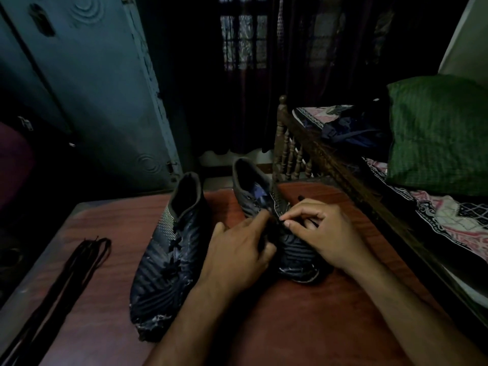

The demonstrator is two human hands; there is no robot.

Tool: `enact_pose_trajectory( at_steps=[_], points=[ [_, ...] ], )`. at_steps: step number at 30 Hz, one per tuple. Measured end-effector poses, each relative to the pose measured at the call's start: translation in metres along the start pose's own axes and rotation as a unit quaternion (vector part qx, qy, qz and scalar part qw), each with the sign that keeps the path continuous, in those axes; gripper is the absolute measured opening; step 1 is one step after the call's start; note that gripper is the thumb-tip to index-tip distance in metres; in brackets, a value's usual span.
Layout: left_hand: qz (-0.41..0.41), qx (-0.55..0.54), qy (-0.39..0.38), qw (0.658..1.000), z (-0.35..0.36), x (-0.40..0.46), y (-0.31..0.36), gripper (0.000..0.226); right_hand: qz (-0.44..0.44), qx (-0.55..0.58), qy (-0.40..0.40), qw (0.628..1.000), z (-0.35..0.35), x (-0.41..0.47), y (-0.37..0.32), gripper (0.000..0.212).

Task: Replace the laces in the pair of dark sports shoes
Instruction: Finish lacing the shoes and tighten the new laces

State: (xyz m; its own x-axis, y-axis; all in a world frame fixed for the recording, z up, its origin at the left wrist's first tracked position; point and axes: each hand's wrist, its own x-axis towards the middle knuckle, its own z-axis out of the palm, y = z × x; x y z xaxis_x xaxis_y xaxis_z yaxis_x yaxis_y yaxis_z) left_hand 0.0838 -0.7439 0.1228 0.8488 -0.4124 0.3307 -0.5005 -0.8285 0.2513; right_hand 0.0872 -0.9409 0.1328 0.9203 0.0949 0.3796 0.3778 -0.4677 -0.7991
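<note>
Reddish wooden table (pixel 303 326) in a dim room: both hands work on the right-hand dark shoe (pixel 295 249), the left hand (pixel 237 257) curled against its lacing, the right hand (pixel 324 231) pinching a dark lace end between thumb and forefinger. Just left lies the other shoe (pixel 169 254), with loose dark laces (pixel 68 273) near the table's left edge. Beyond stands a bed (pixel 396 196) with a green pillow (pixel 438 138).

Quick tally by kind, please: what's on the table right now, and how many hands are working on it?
Dark sports shoes: 2, the left shoe and the right shoe
Bundles of loose laces: 1, at the table's left edge; strand count unclear
Hands: 2, left hand and right hand, both on the right shoe
Total: 5
</note>
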Motion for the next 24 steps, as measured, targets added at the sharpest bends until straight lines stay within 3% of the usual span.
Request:
enact_pose_trajectory(
  at_steps=[3, 10, 18, 24],
  points=[
    [-0.001, -0.086, 0.005, 0.996, 0.001, -0.002, 0.0, 0.025, -0.009, -0.041, 0.002, 0.999, 0.003, 0.0, 0.002, 0.019],
    [0.004, -0.187, 0.007, 0.982, 0.004, -0.006, -0.004, 0.028, -0.055, -0.141, -0.04, 0.988, 0.005, 0.002, 0.005, 0.015],
    [-0.035, -0.308, 0.06, 0.949, 0.013, -0.004, -0.005, 0.046, 0.009, -0.075, -0.086, 0.993, 0.003, 0.002, 0.005, 0.017],
    [-0.086, -0.344, 0.094, 0.93, 0.016, -0.002, -0.008, 0.023, 0.064, -0.043, -0.071, 0.994, 0.008, 0.005, 0.005, 0.022]
  ],
)
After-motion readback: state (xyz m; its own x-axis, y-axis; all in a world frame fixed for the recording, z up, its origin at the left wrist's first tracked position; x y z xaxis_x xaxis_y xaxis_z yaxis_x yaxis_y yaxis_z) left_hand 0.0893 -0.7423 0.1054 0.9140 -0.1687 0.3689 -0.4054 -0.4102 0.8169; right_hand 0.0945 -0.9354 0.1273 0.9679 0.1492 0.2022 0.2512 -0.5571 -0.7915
